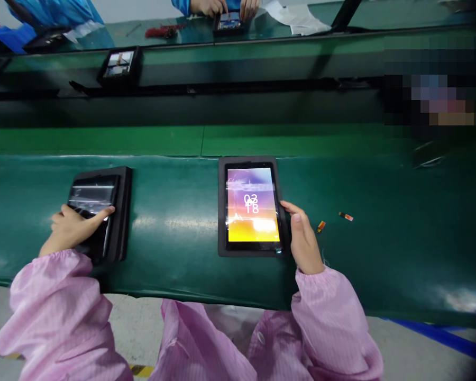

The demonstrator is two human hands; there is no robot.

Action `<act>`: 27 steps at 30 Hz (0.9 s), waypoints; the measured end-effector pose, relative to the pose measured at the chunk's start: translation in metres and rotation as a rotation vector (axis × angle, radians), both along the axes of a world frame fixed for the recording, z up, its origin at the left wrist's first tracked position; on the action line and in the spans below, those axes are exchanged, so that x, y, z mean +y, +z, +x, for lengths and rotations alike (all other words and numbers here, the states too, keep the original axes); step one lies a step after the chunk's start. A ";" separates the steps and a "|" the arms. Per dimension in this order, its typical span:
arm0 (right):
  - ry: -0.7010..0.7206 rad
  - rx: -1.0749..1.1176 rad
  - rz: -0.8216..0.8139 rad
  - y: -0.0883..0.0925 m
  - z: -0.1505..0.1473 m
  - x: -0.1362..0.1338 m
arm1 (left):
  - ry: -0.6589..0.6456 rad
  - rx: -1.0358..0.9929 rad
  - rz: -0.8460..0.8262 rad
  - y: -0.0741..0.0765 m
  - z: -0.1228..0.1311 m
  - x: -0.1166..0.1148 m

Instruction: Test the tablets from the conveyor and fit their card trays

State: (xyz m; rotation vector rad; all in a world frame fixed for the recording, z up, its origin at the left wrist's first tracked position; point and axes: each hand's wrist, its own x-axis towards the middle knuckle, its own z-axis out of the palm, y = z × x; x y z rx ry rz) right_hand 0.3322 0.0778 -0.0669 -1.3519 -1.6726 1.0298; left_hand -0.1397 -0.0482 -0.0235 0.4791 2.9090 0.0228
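A tablet with a dark screen (93, 193) lies in a black foam tray (124, 211) on the left. My left hand (75, 225) spans this tablet, thumb at its right edge and fingers curled at its left edge. In front of me, a second tablet with a lit screen (238, 227) shows a purple-to-yellow picture with large white digits. It rests on another black foam tray (222, 211). My right hand (304, 235) is beside it, fingers stretched out and fingertips at the right edge of the tray, holding nothing.
Two small orange strips, a nearer one (321, 227) and a farther one (346, 216), lie right of my right hand on the green table (174, 227). Beyond it, an opened device in a black tray (119, 64) sits on the green line. Across, a co-worker's hands (214, 6) work on another device.
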 end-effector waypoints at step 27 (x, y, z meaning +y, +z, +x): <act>0.007 0.013 0.011 -0.003 0.000 0.001 | 0.021 -0.005 0.008 0.008 0.014 0.008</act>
